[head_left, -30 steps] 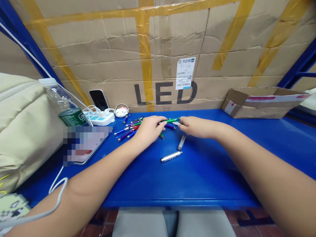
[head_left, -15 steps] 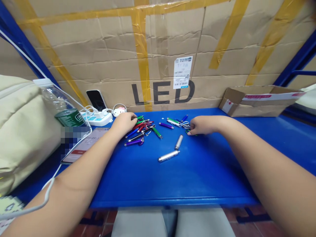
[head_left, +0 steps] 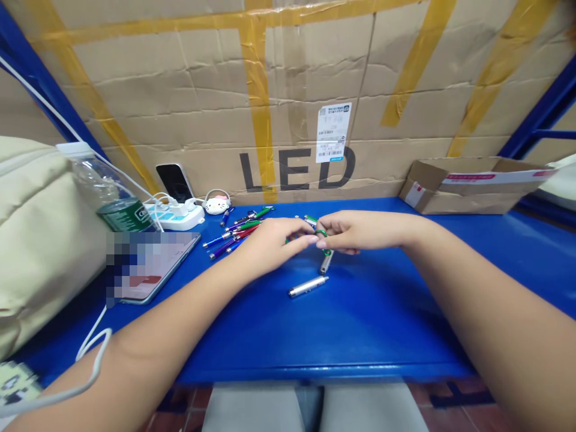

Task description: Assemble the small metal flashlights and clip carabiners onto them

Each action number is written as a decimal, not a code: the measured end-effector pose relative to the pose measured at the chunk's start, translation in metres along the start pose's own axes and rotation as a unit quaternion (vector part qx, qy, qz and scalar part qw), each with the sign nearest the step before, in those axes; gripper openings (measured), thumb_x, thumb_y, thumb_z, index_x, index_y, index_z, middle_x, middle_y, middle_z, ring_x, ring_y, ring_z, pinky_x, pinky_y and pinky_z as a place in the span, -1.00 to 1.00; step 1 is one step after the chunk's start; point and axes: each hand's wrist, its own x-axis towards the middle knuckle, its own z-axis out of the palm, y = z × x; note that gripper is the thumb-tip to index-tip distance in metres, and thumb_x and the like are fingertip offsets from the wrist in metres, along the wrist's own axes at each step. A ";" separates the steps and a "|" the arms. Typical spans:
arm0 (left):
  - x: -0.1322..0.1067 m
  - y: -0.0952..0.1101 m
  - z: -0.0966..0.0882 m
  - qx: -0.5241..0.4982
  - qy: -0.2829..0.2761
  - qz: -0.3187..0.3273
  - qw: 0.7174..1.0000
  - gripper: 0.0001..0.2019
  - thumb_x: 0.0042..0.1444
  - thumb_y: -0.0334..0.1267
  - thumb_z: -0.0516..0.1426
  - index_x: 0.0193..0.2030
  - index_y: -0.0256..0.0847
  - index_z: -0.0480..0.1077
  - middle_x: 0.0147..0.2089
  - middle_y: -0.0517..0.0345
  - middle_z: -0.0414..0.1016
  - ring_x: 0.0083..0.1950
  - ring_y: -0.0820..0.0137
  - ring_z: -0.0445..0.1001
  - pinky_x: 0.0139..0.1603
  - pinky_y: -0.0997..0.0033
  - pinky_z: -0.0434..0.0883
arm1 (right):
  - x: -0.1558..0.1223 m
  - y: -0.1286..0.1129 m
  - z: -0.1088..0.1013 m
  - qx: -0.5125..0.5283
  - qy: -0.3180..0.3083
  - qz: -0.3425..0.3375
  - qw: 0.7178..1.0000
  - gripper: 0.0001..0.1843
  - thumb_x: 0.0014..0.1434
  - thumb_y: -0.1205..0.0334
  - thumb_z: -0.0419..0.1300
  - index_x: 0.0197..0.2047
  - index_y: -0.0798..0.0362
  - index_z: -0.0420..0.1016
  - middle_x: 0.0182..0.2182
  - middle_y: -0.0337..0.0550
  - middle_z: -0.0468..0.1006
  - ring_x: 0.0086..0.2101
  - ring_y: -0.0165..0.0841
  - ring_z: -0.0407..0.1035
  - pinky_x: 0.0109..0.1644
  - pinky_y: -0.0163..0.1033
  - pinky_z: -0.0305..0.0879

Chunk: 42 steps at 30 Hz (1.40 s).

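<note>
My right hand (head_left: 342,233) is closed on a green carabiner clip (head_left: 327,252), part of which hangs below the fingers. My left hand (head_left: 288,239) meets it fingertip to fingertip, thumb and fingers drawn together; what it pinches is hidden. Just under the hands lies a silver penlight (head_left: 326,264), partly covered. Nearer the front rests another silver penlight (head_left: 308,286). Left of the hands is a loose pile of coloured penlights (head_left: 220,246) in purple, blue, red and green, several with clips. A green and silver penlight (head_left: 310,221) shows behind the fingers.
A phone (head_left: 166,270) lies at left near a water bottle (head_left: 121,204) and a beige bag (head_left: 49,240). Behind stand a power strip (head_left: 191,217) and a white cat-shaped item (head_left: 216,205). An open cardboard box (head_left: 468,195) is at back right. A white cable (head_left: 101,360) crosses my left forearm.
My left hand has come right from the pile to meet my right hand. The right hand has shifted slightly left with the green clip. The pile lies further left and more spread out.
</note>
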 end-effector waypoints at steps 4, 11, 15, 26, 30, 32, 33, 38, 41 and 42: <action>0.000 0.007 0.007 -0.070 0.001 -0.085 0.994 -0.81 0.17 -0.22 0.12 -0.38 -0.24 0.48 -0.45 0.22 0.52 -0.41 0.47 0.44 -0.38 0.51 0.30 | 0.007 -0.011 0.011 -0.020 0.067 0.001 0.998 -0.74 0.17 0.01 0.12 -0.32 0.03 0.26 -0.59 -0.35 0.31 -0.54 -0.45 0.21 -0.47 -0.34 0.09; 0.000 0.006 0.003 -0.087 0.111 -0.137 0.980 -0.86 0.15 -0.27 0.10 -0.38 -0.23 0.44 -0.38 0.21 0.56 -0.37 0.46 0.46 -0.32 0.49 0.35 | 0.023 -0.017 0.028 -0.176 0.202 0.021 0.963 -0.78 0.26 0.07 0.00 -0.29 0.04 0.28 -0.30 -0.10 0.49 -0.35 -0.33 0.33 -0.36 -0.30 0.11; 0.001 0.002 0.000 -0.051 0.131 -0.139 0.980 -0.85 0.15 -0.26 0.10 -0.38 -0.22 0.44 -0.40 0.22 0.54 -0.37 0.45 0.44 -0.30 0.46 0.36 | 0.025 -0.017 0.029 -0.186 0.180 0.039 0.965 -0.69 0.33 0.06 -0.12 -0.24 0.04 0.33 -0.26 -0.05 0.52 -0.32 -0.30 0.36 -0.31 -0.29 0.14; -0.002 -0.024 -0.012 0.078 -0.036 -0.035 0.996 -0.82 0.17 -0.30 0.09 -0.12 -0.18 0.46 -0.10 0.12 0.54 -0.09 0.35 0.46 -0.07 0.36 0.33 | 0.026 -0.015 0.028 -0.232 0.187 0.058 0.953 -0.69 0.31 0.07 -0.16 -0.34 0.03 0.25 -0.34 -0.07 0.49 -0.43 -0.34 0.28 -0.39 -0.29 0.05; -0.005 -0.045 -0.011 0.206 -0.139 0.045 0.968 -0.77 0.16 -0.29 0.15 -0.04 -0.04 0.45 0.05 0.16 0.51 0.08 0.25 0.39 0.05 0.27 0.19 | 0.026 -0.010 0.023 -0.221 0.178 0.058 0.957 -0.73 0.28 0.16 -0.14 -0.40 0.04 0.23 -0.37 -0.09 0.48 -0.43 -0.35 0.26 -0.37 -0.29 0.07; -0.004 -0.045 -0.007 0.234 -0.150 0.067 0.958 -0.84 0.21 -0.26 0.11 -0.10 -0.07 0.47 -0.02 0.16 0.54 0.07 0.25 0.40 0.02 0.27 0.16 | 0.026 -0.007 0.023 -0.211 0.174 0.058 0.960 -0.74 0.27 0.19 -0.14 -0.40 0.04 0.23 -0.36 -0.09 0.49 -0.42 -0.35 0.27 -0.35 -0.29 0.09; -0.003 -0.042 -0.005 0.245 -0.145 0.073 0.956 -0.84 0.23 -0.24 0.10 -0.11 -0.09 0.47 -0.05 0.15 0.55 0.05 0.25 0.40 -0.01 0.27 0.16 | 0.026 -0.007 0.023 -0.203 0.171 0.056 0.962 -0.75 0.27 0.20 -0.14 -0.39 0.04 0.24 -0.35 -0.09 0.49 -0.41 -0.35 0.28 -0.34 -0.30 0.10; 0.001 -0.025 0.000 0.240 -0.090 0.048 0.965 -0.81 0.27 -0.21 0.04 -0.08 -0.19 0.41 -0.07 0.08 0.53 -0.01 0.28 0.45 -0.11 0.30 0.18 | 0.028 -0.004 0.025 -0.178 0.177 0.047 0.967 -0.74 0.29 0.18 -0.14 -0.36 0.04 0.25 -0.30 -0.09 0.50 -0.37 -0.34 0.30 -0.31 -0.30 0.13; 0.001 -0.022 0.002 0.214 -0.066 0.035 0.974 -0.82 0.27 -0.23 0.04 -0.07 -0.20 0.39 -0.06 0.08 0.53 0.00 0.29 0.46 -0.11 0.31 0.22 | 0.029 -0.002 0.024 -0.186 0.190 0.045 0.963 -0.74 0.29 0.13 -0.13 -0.35 0.03 0.25 -0.30 -0.09 0.50 -0.38 -0.34 0.30 -0.32 -0.30 0.14; 0.000 -0.023 0.003 0.208 -0.062 0.034 0.976 -0.82 0.26 -0.24 0.04 -0.07 -0.20 0.39 -0.06 0.07 0.52 0.00 0.29 0.46 -0.10 0.30 0.24 | 0.029 -0.002 0.024 -0.190 0.192 0.046 0.962 -0.74 0.30 0.12 -0.13 -0.35 0.03 0.25 -0.30 -0.08 0.50 -0.38 -0.34 0.30 -0.32 -0.30 0.14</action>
